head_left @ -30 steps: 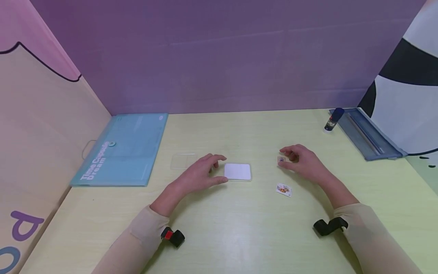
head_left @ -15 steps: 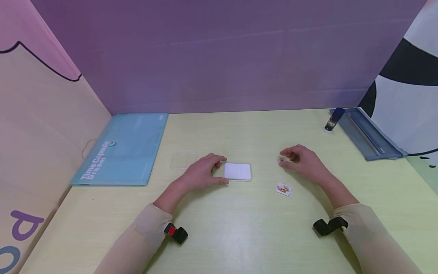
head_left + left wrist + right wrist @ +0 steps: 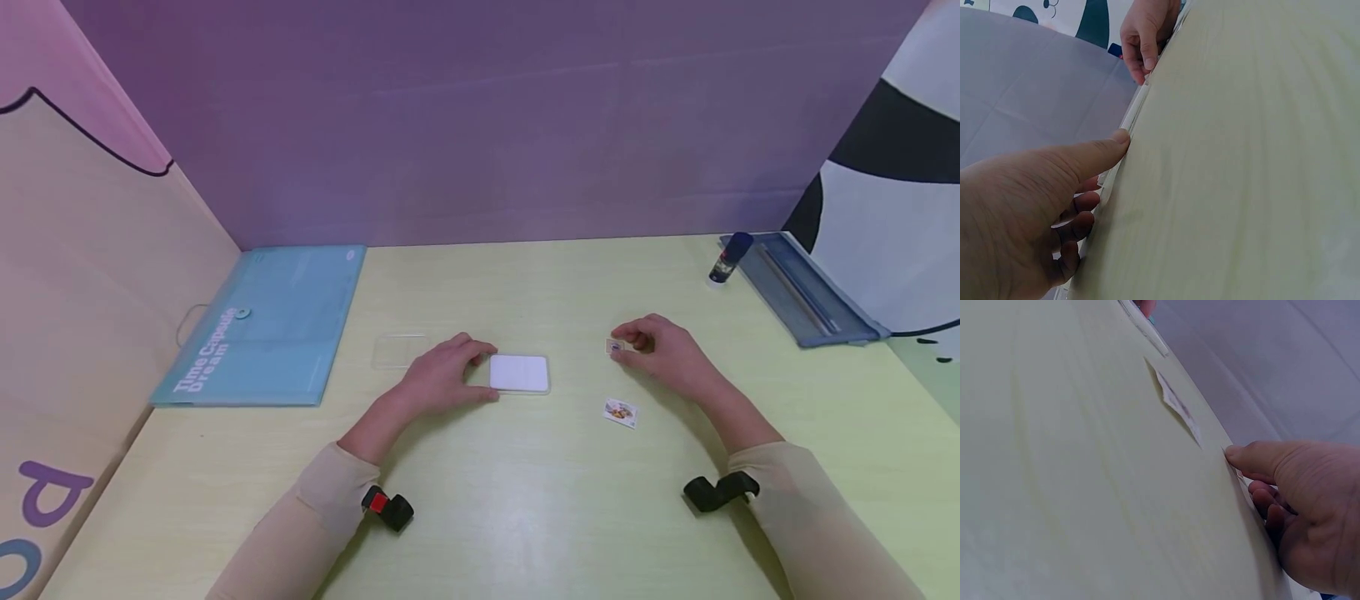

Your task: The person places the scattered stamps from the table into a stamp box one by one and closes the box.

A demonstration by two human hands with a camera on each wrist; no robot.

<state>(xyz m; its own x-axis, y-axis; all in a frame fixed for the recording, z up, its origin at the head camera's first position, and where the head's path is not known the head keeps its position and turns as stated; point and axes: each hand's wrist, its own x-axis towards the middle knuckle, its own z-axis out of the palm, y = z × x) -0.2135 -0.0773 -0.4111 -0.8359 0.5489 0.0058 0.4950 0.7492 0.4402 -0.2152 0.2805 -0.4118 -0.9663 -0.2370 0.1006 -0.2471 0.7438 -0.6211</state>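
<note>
We wear a plain pale-beige long left sleeve (image 3: 300, 525), lightly creased near its cuff, a small blocky black wrist device (image 3: 397, 512) bearing a bright red patch (image 3: 378, 502), our matching pale-beige right sleeve (image 3: 817, 508), a curved black wrist device (image 3: 705, 493) at its cuff

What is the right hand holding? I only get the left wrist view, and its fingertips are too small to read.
Observer: In the head view, the right hand has a small printed paper between thumb and index finger.
Operator: Any more of those about?
Observer: Yes, a second paper lies on the table, nearer the person than the first.
Operator: And what's off to the left?
Observer: A blue folder lies flat, left of the left hand.
</note>
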